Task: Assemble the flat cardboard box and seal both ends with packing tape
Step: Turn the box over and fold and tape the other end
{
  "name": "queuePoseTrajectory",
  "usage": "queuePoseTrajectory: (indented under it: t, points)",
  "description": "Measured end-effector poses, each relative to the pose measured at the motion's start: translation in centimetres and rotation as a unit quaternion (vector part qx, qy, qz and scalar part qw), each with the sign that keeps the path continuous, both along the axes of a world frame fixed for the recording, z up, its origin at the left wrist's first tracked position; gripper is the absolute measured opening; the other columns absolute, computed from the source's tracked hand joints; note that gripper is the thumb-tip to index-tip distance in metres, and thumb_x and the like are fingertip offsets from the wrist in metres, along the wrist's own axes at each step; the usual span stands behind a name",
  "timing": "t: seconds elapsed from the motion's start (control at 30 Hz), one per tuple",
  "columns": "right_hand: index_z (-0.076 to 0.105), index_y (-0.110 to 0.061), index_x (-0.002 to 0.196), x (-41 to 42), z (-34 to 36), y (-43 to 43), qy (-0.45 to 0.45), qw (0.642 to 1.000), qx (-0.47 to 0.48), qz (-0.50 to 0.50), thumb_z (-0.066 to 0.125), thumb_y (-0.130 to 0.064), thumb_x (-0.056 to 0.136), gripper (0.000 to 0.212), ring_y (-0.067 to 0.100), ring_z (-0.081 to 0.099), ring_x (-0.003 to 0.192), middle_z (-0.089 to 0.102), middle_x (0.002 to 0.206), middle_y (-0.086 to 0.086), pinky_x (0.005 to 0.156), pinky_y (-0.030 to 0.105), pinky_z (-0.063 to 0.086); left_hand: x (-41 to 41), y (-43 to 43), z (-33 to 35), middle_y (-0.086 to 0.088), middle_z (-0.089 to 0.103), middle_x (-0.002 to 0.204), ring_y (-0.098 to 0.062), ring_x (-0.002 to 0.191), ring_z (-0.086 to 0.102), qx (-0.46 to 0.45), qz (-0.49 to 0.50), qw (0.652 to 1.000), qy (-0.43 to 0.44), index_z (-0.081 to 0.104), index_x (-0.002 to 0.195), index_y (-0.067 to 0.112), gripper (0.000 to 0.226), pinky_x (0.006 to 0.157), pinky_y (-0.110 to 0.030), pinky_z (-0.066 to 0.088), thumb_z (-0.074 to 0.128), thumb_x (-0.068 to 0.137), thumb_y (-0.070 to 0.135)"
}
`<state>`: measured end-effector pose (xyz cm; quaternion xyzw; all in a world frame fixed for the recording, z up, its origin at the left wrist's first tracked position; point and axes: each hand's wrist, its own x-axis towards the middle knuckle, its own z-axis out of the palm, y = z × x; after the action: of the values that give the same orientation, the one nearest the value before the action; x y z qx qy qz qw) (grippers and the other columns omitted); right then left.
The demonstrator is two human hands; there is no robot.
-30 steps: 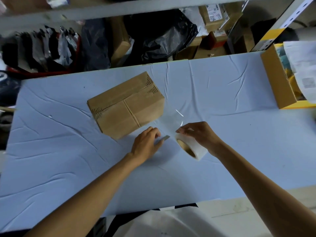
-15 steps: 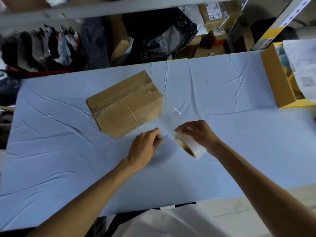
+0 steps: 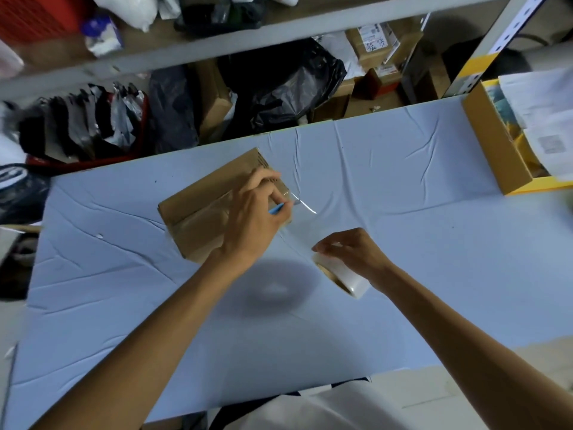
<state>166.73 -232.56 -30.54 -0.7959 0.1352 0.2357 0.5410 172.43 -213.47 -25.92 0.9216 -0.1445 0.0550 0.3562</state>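
Note:
An assembled brown cardboard box [image 3: 198,209] lies on the pale blue table [image 3: 387,193], with clear tape shining along its near face. My left hand [image 3: 254,212] is over the box's right end and grips a small blue-handled cutter [image 3: 277,208] whose tip meets a stretched strip of clear tape [image 3: 305,207]. That strip runs down to a roll of clear packing tape [image 3: 344,276], which my right hand [image 3: 353,252] holds just above the table, to the right of the box.
An open yellow-edged cardboard box [image 3: 499,144] with papers stands at the table's right edge. Behind the table runs a shelf with black bags [image 3: 285,85], parcels and clothing. White fabric [image 3: 310,411] lies below the table's near edge.
My left hand rose from the table with the cutter to the box's right end. The roll stayed in my right hand. The camera tipped upward, showing more shelf.

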Motion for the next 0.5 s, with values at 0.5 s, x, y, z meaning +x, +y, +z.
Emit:
queuePoseTrajectory:
  t: [0.5]
  points:
    - [0.078, -0.025, 0.086, 0.6, 0.2, -0.4, -0.007, 1.000, -0.011, 0.018, 0.068, -0.024, 0.083, 0.011, 0.016, 0.063, 0.094, 0.074, 0.093, -0.006, 0.080, 0.024, 0.045, 0.7, -1.0, 0.3, -0.002, 0.046, 0.140, -0.013, 0.134, 0.035, 0.065, -0.014, 0.989, 0.131, 0.060, 0.063, -0.001, 0.018, 0.073, 0.005, 0.031, 0.074, 0.074, -0.004]
